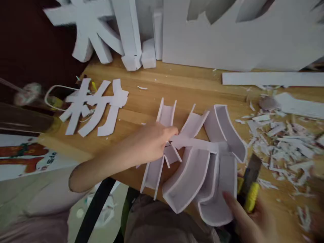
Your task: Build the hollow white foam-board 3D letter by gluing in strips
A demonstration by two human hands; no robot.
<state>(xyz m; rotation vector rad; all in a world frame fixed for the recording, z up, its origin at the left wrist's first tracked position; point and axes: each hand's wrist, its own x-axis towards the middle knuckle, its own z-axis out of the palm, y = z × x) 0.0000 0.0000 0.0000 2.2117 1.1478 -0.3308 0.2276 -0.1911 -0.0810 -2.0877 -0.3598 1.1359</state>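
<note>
A hollow white foam-board character point(187, 175) with raised side walls lies at the table's near edge. My left hand point(158, 140) is closed at its left part, the fingers pinched over the crossing of the strokes; the fingertips are partly hidden. At the lower right my right hand point(253, 219) grips a yellow utility knife point(251, 197), whose dark end points up and away from me. The thumb of that hand is against or very near the character's lower right wall. Motion blurs this hand somewhat.
A flat white cut-out character point(113, 101) lies at the left by a white cord point(50, 89). Larger foam letters point(88, 30) and a white board point(192, 47) stand at the back. Foam scraps point(278, 141) are heaped on the right, below a long white strip point(273, 78).
</note>
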